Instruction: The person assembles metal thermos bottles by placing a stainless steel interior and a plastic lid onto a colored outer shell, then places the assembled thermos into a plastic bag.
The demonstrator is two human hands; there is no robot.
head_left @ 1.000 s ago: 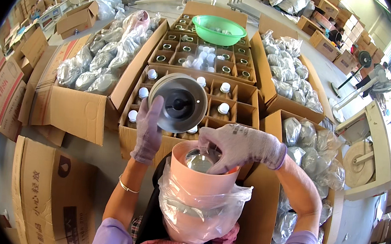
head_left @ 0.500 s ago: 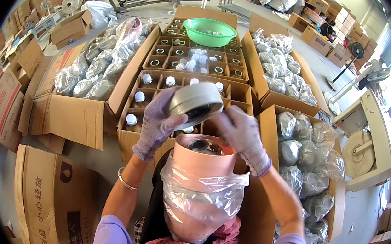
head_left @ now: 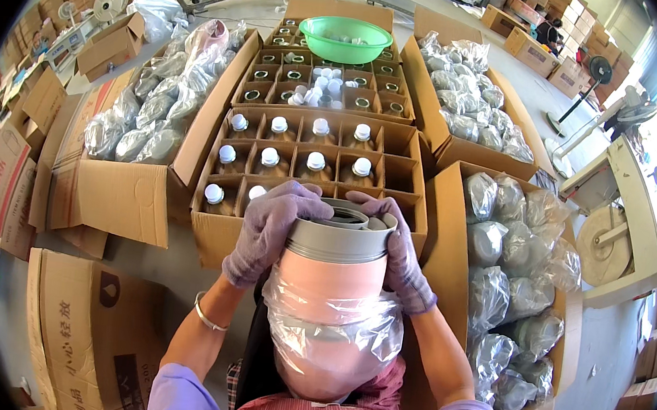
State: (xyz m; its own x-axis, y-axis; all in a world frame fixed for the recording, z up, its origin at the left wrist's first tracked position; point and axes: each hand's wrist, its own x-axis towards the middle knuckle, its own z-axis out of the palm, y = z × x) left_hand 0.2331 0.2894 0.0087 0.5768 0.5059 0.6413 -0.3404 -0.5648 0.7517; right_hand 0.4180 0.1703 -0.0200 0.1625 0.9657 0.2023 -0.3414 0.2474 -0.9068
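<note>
Warehouse floor crowded with cardboard boxes. Left hand (head_left: pixel 267 230) and right hand (head_left: pixel 400 250), both gloved, fingers clenched around grey metal lid (head_left: pixel 338 237) seated on pink cylindrical container (head_left: pixel 331 286) (plastic-wrapped, at lap). Divided carton (head_left: pixel 313 163) ahead: two rows filled with white-capped bottles, near row mostly open.

A green plastic bowl (head_left: pixel 344 38) sat on the far divided carton (head_left: pixel 322 83), while the nearer divided carton (head_left: pixel 301 161) held white-capped bottles (head_left: pixel 316 161). Open cardboard boxes of clear-wrapped grey parts stood at left (head_left: pixel 140 115), far right (head_left: pixel 471 92) and near right (head_left: pixel 509 290). Flattened cartons (head_left: pixel 79 330) lay near left; a pedestal fan (head_left: pixel 595 73) stood far right.
</note>
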